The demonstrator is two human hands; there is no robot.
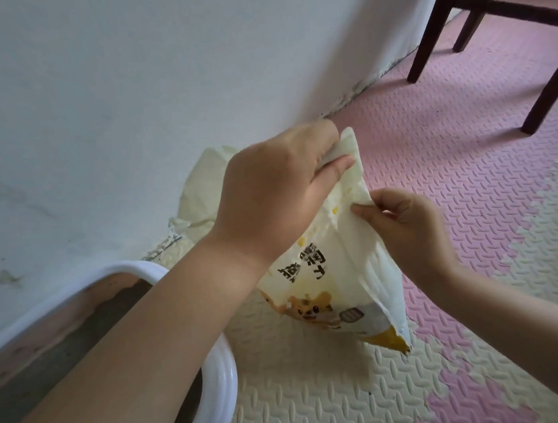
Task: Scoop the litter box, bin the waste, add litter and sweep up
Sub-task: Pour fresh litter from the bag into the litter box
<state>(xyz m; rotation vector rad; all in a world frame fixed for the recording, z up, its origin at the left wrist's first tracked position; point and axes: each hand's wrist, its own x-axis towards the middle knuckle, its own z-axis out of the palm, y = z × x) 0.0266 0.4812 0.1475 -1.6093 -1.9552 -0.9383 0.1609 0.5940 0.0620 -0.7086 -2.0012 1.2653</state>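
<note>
A white and yellow litter bag [338, 283] with a cartoon cat print stands on the foam floor mat by the wall. My left hand [269, 192] grips the bag's top corner from above. My right hand [407, 230] pinches the top edge on the other side, and the two hands hold the mouth spread apart. Pale litter shows inside the opening. The white-rimmed litter box [214, 379] with a pink inner wall sits at the lower left, partly hidden under my left forearm.
A second pale yellow bag [201, 191] leans against the white wall [125, 89] behind the first. Dark wooden chair legs [433, 25] stand at the upper right on the pink and cream foam mat [467, 147].
</note>
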